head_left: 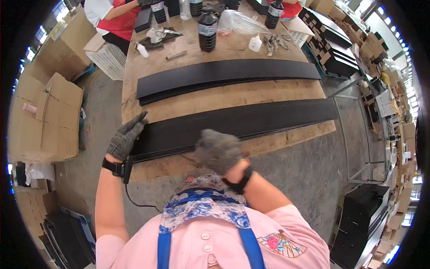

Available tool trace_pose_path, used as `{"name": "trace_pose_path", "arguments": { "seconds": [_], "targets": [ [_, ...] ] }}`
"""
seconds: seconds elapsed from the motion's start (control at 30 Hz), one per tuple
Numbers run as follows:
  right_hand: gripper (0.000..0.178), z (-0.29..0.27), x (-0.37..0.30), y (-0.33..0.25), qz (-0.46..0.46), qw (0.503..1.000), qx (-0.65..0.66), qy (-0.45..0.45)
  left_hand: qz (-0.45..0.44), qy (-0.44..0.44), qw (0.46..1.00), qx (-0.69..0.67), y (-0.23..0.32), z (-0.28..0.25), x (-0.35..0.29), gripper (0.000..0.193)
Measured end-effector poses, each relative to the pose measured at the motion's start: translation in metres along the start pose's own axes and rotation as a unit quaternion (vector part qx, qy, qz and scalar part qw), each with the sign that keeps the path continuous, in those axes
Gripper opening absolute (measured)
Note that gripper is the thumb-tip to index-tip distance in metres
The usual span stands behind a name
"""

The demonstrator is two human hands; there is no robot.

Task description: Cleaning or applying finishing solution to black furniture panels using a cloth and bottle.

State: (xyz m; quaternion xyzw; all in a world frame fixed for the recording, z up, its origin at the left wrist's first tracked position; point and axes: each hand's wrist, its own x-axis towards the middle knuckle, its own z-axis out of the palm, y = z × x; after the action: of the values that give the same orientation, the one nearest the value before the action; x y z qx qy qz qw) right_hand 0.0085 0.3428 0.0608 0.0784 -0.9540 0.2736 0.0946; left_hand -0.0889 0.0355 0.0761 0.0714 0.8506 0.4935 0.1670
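A long black board (251, 117) lies across the near part of the wooden table, with at least one more black edge showing beneath its front side. My left hand (126, 136), in a grey knit glove, rests against the board's left end with fingers stretched out. Over the board's front edge, left of its middle, is my right hand (218, 150), gloved alike and smeared by motion; its fingers and anything in them cannot be made out. Farther back, a second stack of long black boards (228, 71) lies roughly parallel to the near one.
Dark bottles (208, 31), a small white bottle (255, 43), crumpled rags (277, 43) and clear plastic (239, 22) sit on the table's far part. Two people work beyond. Cartons (45, 119) stand at left; a metal frame (358, 134) is at right.
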Motion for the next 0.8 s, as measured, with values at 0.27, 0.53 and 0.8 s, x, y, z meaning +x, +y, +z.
{"name": "trace_pose_path", "arguments": {
  "seconds": [0.27, 0.53, 0.8],
  "targets": [
    [0.014, 0.108, 0.038, -0.151, -0.040, 0.992, 0.021, -0.118, -0.029, -0.033, 0.970, -0.241, -0.007, -0.013, -0.011, 0.049],
    [0.023, 0.112, 0.009, -0.139, -0.224, 0.952, 0.162, -0.130, 0.003, -0.122, 0.983, -0.135, 0.005, -0.045, 0.005, 0.050],
    [0.027, -0.074, -0.073, 0.000, 0.284, 0.739, 0.606, -0.074, 0.334, -0.006, 0.868, 0.369, 0.109, 0.099, -0.005, 0.087]
  ]
}}
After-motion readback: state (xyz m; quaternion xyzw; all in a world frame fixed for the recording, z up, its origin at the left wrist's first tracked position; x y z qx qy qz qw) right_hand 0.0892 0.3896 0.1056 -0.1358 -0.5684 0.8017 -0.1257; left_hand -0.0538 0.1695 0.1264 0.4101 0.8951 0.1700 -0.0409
